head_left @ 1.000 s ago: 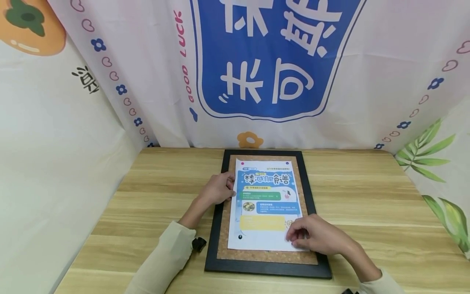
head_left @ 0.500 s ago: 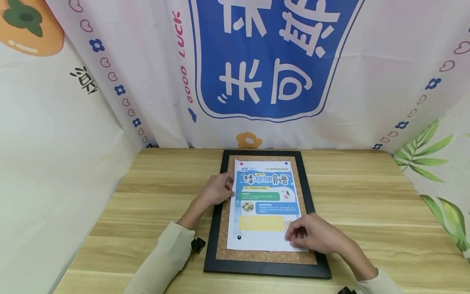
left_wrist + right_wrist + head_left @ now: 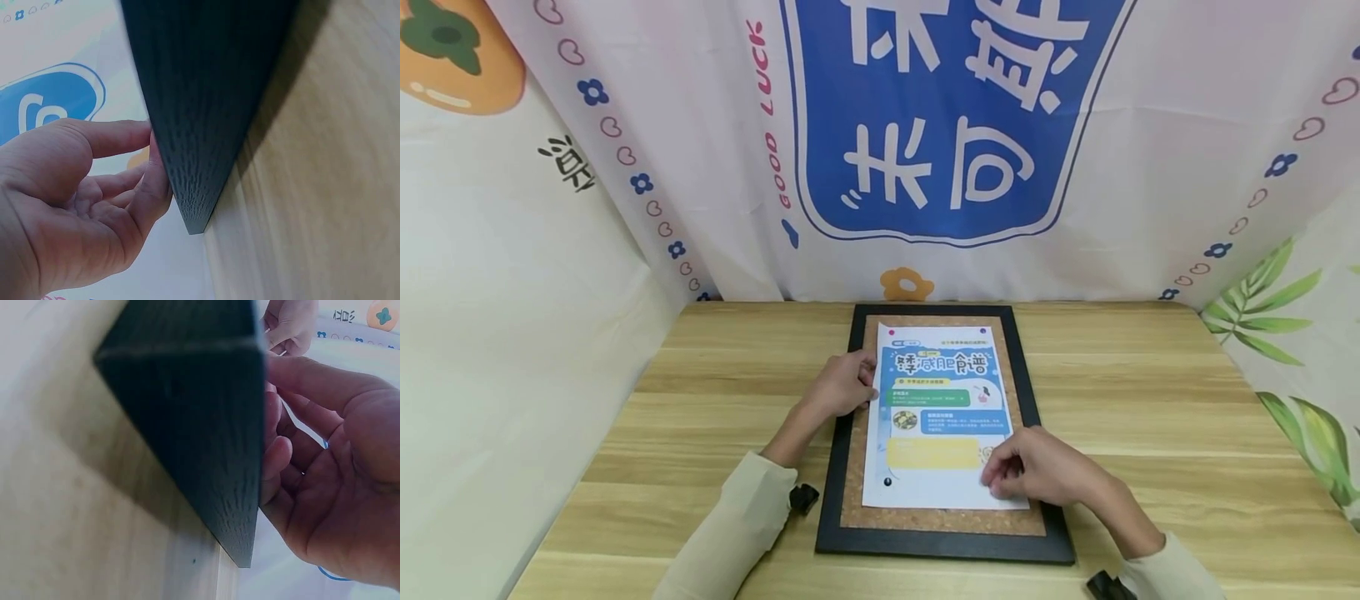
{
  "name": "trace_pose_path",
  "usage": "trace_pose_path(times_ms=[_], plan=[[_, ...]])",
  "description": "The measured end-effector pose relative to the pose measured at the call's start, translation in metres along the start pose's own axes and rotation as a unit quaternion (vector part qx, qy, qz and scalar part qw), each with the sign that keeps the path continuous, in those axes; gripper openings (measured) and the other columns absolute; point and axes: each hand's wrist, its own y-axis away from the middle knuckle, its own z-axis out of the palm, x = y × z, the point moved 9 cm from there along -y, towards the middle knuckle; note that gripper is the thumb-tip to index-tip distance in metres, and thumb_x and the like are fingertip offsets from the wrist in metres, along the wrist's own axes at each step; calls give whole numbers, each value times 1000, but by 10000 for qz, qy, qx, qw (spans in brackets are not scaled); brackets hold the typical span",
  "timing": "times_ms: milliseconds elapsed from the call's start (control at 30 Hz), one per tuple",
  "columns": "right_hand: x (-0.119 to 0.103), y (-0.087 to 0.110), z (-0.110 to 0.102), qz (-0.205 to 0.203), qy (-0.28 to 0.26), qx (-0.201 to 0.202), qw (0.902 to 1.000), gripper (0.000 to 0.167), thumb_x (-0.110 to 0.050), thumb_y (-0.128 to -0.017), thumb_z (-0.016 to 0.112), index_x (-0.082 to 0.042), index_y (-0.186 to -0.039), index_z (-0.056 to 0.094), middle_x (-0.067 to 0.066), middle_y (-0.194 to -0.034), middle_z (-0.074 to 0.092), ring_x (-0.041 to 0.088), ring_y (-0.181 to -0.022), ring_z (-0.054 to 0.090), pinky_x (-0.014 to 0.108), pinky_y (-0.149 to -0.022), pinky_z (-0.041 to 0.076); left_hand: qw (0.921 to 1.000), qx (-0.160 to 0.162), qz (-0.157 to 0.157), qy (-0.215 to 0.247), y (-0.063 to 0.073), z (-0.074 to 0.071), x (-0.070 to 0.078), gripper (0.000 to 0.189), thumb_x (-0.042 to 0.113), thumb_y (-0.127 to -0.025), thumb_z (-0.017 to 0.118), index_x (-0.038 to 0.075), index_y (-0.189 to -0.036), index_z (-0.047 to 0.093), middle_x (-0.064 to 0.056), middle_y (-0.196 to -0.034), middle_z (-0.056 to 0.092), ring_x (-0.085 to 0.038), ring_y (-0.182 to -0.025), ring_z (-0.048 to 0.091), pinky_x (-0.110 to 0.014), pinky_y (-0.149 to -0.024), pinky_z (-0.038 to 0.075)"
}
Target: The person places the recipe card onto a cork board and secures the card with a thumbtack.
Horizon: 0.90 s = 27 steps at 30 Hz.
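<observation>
A white printed sheet [image 3: 936, 492] with blue, green and yellow panels lies on a cork board [image 3: 910, 518] in a black frame [image 3: 943, 546]. Push pins sit in three of its corners: pink [image 3: 892, 332] at top left, blue [image 3: 982, 331] at top right, black [image 3: 887, 482] at bottom left. My left hand [image 3: 844, 383] rests its bent fingertips at the sheet's left edge, over the frame. At the lower right corner, the curled fingers and thumb of my right hand [image 3: 1037, 467] come together on the sheet; I cannot tell what is between them.
The board lies on a wood-grain table [image 3: 1150, 400], its far end close to a printed curtain [image 3: 1120, 208]. White cloth [image 3: 512, 333] hangs along the left side. Black wrist straps show at the left cuff [image 3: 803, 499] and the right cuff [image 3: 1108, 585].
Both hands keep their places on the sheet and board. The right hand shifts very slightly, and the head view drifts a little.
</observation>
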Motion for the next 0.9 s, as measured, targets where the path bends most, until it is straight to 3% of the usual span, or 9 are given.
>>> trace_pose_path(times_ms=[900], plan=[[3,-4,-3,-150,-6,-13,9999,5,-13,-93,84,-18,-94,85,-10,-84,76,1,-70,61,21,-65,55,9999,-32,-136,4,-2,1,-2,50,-2,-95,78,1,-142,60,-10,-97,69,-18,-69,70,-25,-61,58]])
